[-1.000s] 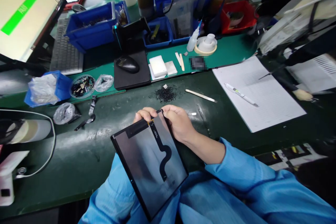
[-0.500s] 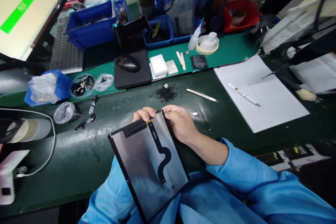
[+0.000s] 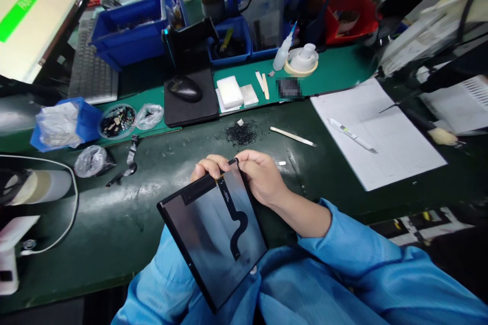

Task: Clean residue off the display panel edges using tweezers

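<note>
A tablet display panel (image 3: pixel 202 244) is tilted in front of my body, its shiny back with a curved black flex cable (image 3: pixel 238 221) facing me. My left hand (image 3: pixel 210 166) reaches from behind the panel, its fingers curled over the top edge; the rest of that hand is hidden by the panel. At the top right corner, my right hand (image 3: pixel 263 175) pinches the edge between thumb and fingers. Just beyond my hands, a pile of fine black scraps (image 3: pixel 241 133) lies on the dark green bench, with a thin pale stick (image 3: pixel 293 136) to its right.
A notepad (image 3: pixel 375 137) with a white pen (image 3: pixel 353 135) lies to the right. Behind stand a mouse (image 3: pixel 185 89), white blocks (image 3: pixel 230 92), a dropper bottle (image 3: pixel 282 55) and blue bins (image 3: pixel 127 35). At left are a round dish of small parts (image 3: pixel 117 121) and a white cable (image 3: pixel 77 193).
The display panel has tilted slightly, its lower edge rising toward the bench. Both hands keep their hold at its top edge. The whole view has shifted a little.
</note>
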`<action>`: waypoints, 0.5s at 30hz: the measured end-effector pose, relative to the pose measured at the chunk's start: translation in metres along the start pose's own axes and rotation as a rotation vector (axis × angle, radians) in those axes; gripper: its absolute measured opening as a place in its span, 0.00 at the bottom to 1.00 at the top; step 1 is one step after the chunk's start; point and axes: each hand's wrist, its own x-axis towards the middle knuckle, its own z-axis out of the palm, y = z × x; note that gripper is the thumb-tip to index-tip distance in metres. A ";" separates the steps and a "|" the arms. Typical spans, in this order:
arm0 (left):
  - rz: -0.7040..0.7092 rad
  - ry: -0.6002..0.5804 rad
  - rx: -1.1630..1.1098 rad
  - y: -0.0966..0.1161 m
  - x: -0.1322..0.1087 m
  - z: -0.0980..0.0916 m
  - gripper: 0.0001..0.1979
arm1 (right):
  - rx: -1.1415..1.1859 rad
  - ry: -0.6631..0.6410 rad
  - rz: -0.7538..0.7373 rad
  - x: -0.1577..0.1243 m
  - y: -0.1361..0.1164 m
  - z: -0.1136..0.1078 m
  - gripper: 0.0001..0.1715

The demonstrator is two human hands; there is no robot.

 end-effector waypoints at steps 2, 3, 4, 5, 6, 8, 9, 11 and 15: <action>0.007 -0.015 -0.016 0.000 0.000 0.002 0.23 | 0.006 0.002 -0.002 0.000 -0.001 0.000 0.04; 0.008 -0.023 -0.018 0.001 0.000 0.003 0.22 | 0.005 0.002 0.000 0.000 -0.001 0.001 0.04; 0.012 -0.029 -0.019 0.001 0.001 0.003 0.23 | 0.003 -0.001 0.002 0.000 -0.002 0.001 0.04; 0.017 -0.028 -0.021 0.001 0.001 0.004 0.23 | -0.001 -0.002 0.006 0.000 -0.003 0.002 0.04; 0.016 -0.023 -0.018 0.001 0.001 0.004 0.22 | -0.002 0.001 0.010 0.000 -0.003 0.002 0.04; 0.015 -0.009 -0.010 0.001 0.001 0.005 0.22 | 0.006 0.011 0.020 0.000 -0.003 0.003 0.04; 0.014 -0.001 -0.006 0.001 0.001 0.006 0.22 | 0.014 0.016 0.025 0.000 -0.003 0.003 0.04; 0.012 0.008 -0.004 0.001 0.002 0.008 0.22 | 0.021 0.020 0.023 0.000 -0.002 0.002 0.05; 0.046 0.042 -0.023 0.002 0.003 0.013 0.22 | 0.010 0.015 0.013 -0.001 -0.001 0.002 0.04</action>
